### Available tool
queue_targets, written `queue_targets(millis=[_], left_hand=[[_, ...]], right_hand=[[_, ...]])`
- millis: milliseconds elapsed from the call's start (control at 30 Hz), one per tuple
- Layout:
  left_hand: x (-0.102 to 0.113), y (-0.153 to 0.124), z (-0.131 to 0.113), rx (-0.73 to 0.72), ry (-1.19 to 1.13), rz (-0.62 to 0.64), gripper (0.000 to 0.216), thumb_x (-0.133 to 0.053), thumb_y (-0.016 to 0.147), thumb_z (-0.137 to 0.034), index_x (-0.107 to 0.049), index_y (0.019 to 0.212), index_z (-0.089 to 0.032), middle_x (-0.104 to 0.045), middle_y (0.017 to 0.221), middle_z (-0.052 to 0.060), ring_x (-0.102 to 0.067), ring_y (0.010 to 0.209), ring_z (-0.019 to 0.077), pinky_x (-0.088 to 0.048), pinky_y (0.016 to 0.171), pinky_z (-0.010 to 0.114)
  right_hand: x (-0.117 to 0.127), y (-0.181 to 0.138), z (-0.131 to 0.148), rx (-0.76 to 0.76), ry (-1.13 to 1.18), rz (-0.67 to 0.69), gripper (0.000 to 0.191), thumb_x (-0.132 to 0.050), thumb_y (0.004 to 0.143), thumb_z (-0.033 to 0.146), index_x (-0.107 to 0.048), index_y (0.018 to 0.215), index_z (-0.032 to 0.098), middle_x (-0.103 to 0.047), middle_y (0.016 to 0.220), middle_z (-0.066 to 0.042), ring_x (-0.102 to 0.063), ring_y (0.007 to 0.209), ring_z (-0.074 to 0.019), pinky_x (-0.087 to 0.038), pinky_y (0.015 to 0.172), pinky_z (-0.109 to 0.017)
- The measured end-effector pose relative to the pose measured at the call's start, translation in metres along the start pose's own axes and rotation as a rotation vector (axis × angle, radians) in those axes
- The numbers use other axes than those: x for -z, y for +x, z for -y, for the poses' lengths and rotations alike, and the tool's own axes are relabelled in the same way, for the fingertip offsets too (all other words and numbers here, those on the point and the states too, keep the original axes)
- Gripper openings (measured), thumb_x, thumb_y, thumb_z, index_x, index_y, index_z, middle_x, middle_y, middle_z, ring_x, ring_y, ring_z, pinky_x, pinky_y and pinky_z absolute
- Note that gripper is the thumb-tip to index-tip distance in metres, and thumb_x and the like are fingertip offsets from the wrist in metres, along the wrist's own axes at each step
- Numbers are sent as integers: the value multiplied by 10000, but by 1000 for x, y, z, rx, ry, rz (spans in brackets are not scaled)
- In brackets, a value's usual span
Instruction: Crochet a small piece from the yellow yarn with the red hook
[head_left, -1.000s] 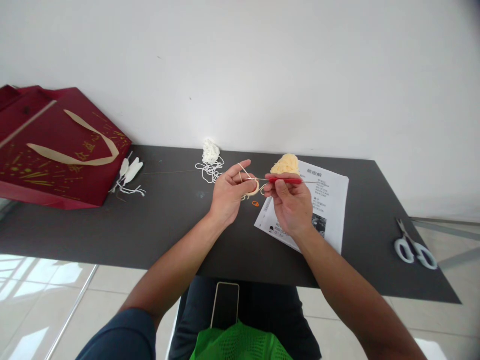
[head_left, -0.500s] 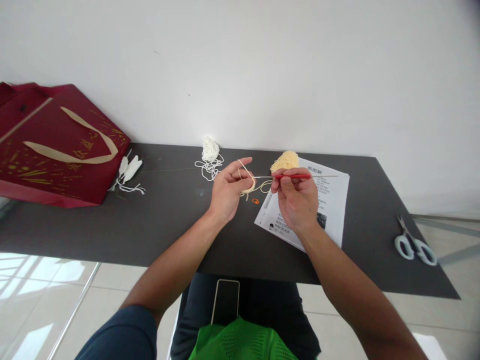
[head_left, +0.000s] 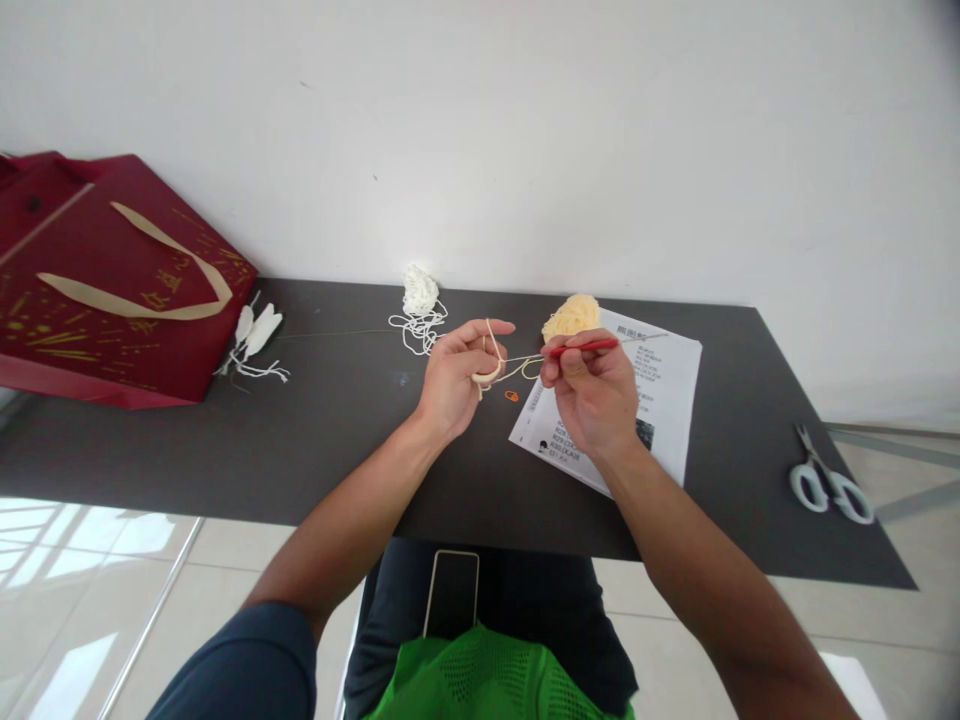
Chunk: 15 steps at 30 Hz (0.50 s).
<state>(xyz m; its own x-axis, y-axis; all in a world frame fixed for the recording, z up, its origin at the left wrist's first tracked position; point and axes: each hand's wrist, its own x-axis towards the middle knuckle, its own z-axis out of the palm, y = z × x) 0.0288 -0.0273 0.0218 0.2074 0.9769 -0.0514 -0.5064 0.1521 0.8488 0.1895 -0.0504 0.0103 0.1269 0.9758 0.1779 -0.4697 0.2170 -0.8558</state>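
Observation:
My left hand [head_left: 457, 378] pinches a small cream crochet piece [head_left: 488, 377], with yarn looped over its raised index finger. In my right hand [head_left: 592, 385] is a crochet hook [head_left: 600, 346] with a red handle, held like a pen. Its thin metal shaft points left and meets the crochet piece; the hook's tip is too small to make out. Behind my right hand lies a pale yellow yarn ball [head_left: 571, 316], and loose yarn runs between the hands. An orange stitch marker [head_left: 511, 396] rests on the table just below that yarn.
Printed sheets [head_left: 671, 400] lie beneath my right hand. White yarn [head_left: 420, 291] sits near the wall, and small white crocheted pieces [head_left: 259, 332] lie beside a dark red gift bag [head_left: 112, 290]. Scissors [head_left: 829, 480] are at the right edge, and a phone [head_left: 452, 592] rests on my lap.
The crochet hook has tilted, its right end now higher. My left index finger has shifted slightly right, and the crochet piece has turned a little. The whole view has shifted slightly.

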Motion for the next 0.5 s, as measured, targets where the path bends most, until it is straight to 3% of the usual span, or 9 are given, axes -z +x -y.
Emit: queue_targets(millis=[167,333,500], left_hand=[[2,0,4,-106,70,38,308,-781,677,-148,-765,980,-192,-655,693,-15,-509,580,86,-360,558,229],[-3,-3,11,-214,324,-14,147,-807,745,-198,-782,889,-183,-704,767,9,-582,661,108,-455,642,247],[-4,-4,13,-176,298,-38,323,-817,735,-195,-785,1056,-198,-702,744,-13,-594,635,100,-474,632,242]], right_hand=[[3,1,-2,-148,118,-33,274,-909,751,366,-675,856,269,-769,876,60,-662,656,-65,-590,602,-188],[3,-1,-9,-224,141,-90,250,-897,771,392,-721,903,274,-810,973,52,-752,757,-74,-671,718,-189],[1,-5,-15,-183,87,-86,208,-841,835,406,-723,948,278,-821,1050,39,-788,843,-93,-689,814,-222]])
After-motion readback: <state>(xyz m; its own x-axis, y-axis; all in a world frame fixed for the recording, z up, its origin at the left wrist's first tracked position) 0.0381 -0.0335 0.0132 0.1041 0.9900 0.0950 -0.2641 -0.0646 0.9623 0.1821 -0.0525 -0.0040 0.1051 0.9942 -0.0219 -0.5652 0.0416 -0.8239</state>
